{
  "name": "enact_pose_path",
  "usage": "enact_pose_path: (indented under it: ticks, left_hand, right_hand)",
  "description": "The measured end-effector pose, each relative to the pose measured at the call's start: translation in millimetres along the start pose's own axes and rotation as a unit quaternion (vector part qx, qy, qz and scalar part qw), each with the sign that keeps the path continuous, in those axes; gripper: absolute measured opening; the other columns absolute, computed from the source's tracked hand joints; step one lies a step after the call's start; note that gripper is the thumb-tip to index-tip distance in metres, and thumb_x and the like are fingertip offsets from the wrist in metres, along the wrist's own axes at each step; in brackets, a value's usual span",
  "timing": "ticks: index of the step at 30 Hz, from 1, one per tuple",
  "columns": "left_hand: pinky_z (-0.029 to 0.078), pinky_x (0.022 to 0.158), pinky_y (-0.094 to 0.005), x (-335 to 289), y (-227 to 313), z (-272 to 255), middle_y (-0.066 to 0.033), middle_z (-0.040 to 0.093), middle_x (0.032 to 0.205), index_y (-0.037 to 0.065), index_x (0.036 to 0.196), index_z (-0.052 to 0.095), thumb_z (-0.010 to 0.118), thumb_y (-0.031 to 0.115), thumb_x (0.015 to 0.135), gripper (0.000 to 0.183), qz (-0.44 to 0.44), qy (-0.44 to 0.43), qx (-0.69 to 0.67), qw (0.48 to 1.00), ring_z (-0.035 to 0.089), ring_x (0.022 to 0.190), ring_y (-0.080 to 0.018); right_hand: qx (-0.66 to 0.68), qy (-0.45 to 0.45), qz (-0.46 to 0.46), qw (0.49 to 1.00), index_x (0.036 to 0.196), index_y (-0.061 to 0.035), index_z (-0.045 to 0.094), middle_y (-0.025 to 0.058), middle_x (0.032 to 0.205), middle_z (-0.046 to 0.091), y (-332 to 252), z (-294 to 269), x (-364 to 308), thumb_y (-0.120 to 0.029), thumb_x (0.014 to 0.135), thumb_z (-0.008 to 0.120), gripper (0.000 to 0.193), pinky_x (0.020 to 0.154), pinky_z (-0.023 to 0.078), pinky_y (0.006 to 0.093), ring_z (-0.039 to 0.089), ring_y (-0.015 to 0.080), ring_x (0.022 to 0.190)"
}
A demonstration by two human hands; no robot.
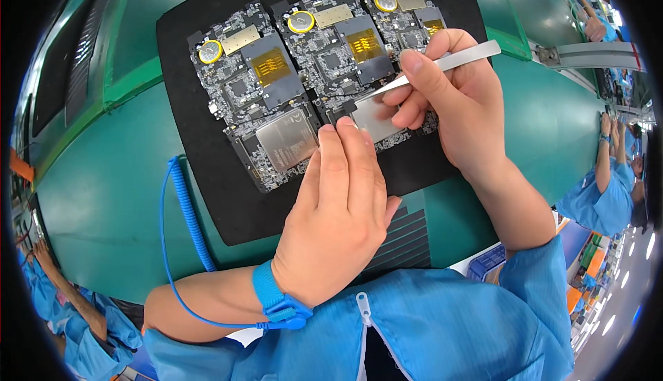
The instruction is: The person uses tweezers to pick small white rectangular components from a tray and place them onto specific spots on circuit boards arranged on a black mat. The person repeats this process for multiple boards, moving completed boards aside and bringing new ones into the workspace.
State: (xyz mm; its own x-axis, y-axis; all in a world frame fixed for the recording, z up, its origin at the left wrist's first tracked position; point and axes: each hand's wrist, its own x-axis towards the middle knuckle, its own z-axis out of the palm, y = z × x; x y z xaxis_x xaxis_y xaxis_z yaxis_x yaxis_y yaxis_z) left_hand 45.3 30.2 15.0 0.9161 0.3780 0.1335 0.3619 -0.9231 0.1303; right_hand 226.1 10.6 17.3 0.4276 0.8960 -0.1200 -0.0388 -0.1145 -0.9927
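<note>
Three dark circuit boards lie side by side: a left board (238,89), a middle board (333,64) and a right board (412,37). Each carries a yellow-rimmed coin cell and some amber tape. My right hand (473,105) pinches metal tweezers (452,60), whose tips reach the middle board just above its silver metal plate (378,120). My left hand (338,215) lies with fingers stretched out, fingertips at the lower part of the middle board, beside that plate. Another silver plate (286,139) shows on the left board. The right board's lower part is mostly hidden by my right hand.
Under the boards is a black mat (231,212) on a green table (103,222). A blue coiled cord (186,208) runs to the blue strap (269,294) on my left wrist. A metal bar (590,56) stands at right. Other people in blue work at both sides.
</note>
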Motion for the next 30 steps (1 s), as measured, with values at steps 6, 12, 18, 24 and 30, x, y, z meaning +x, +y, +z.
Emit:
enact_pose_path:
  ticks: [6, 12, 18, 24, 30]
  left_hand:
    - [0.048, 0.091, -0.0404, 0.4, -0.1, -1.1, -0.0325, 0.048, 0.122, -0.016, 0.118, 0.052, 0.070, 0.031, 0.073, 0.067, 0.002, -0.003, 0.003, 1.000, 0.050, 0.112, -0.0427]
    - [0.048, 0.090, -0.0399, 1.4, -1.2, -1.1, -0.0321, 0.048, 0.123, -0.015, 0.118, 0.052, 0.071, 0.031, 0.072, 0.067, 0.000, -0.005, -0.007, 1.000, 0.049, 0.112, -0.0415]
    - [0.048, 0.088, -0.0398, 8.2, -7.5, -4.7, -0.0314, 0.043, 0.126, -0.012, 0.111, 0.054, 0.077, 0.027, 0.064, 0.065, -0.006, 0.012, -0.073, 0.997, 0.049, 0.107, -0.0384]
    - [0.047, 0.089, -0.0404, 12.5, -20.0, -9.5, -0.0302, 0.044, 0.125, -0.010, 0.111, 0.054, 0.080, 0.024, 0.060, 0.066, 0.008, 0.002, -0.133, 0.991, 0.049, 0.107, -0.0380]
    - [0.043, 0.097, -0.0390, 6.9, -24.5, -29.2, -0.0298, 0.042, 0.129, -0.012, 0.117, 0.051, 0.076, 0.022, 0.065, 0.068, 0.025, -0.073, -0.107, 0.991, 0.047, 0.116, -0.0386]
  right_hand:
    - [-0.006, 0.005, -0.005, 1.000, 0.095, -0.0031, 0.043, 0.0099, 0.069, 0.064, 0.2, 1.6, -0.2, -0.016, 0.092, 0.060, 0.021, 0.046, 0.049, 0.0192, 0.061, 0.0090, 0.053]
    - [0.004, 0.011, -0.011, 1.000, 0.094, -0.0032, 0.043, 0.0092, 0.069, 0.064, 1.6, 2.8, -0.1, -0.016, 0.092, 0.060, 0.021, 0.046, 0.049, 0.0181, 0.061, 0.0080, 0.053]
    - [0.007, 0.014, -0.020, 1.000, 0.094, -0.0031, 0.043, 0.0080, 0.070, 0.063, 2.2, 3.0, -0.9, -0.015, 0.092, 0.061, 0.021, 0.047, 0.050, 0.0177, 0.061, 0.0069, 0.054]
    - [-0.004, 0.029, -0.090, 0.996, 0.094, -0.0025, 0.042, 0.0070, 0.073, 0.061, 7.4, 6.0, -5.6, -0.009, 0.091, 0.060, 0.020, 0.048, 0.051, 0.0178, 0.062, 0.0065, 0.058]
    - [0.036, 0.015, -0.168, 0.985, 0.096, -0.0021, 0.039, 0.0071, 0.076, 0.059, 17.4, 7.6, -10.3, 0.000, 0.089, 0.059, 0.022, 0.050, 0.052, 0.0175, 0.062, 0.0065, 0.060]
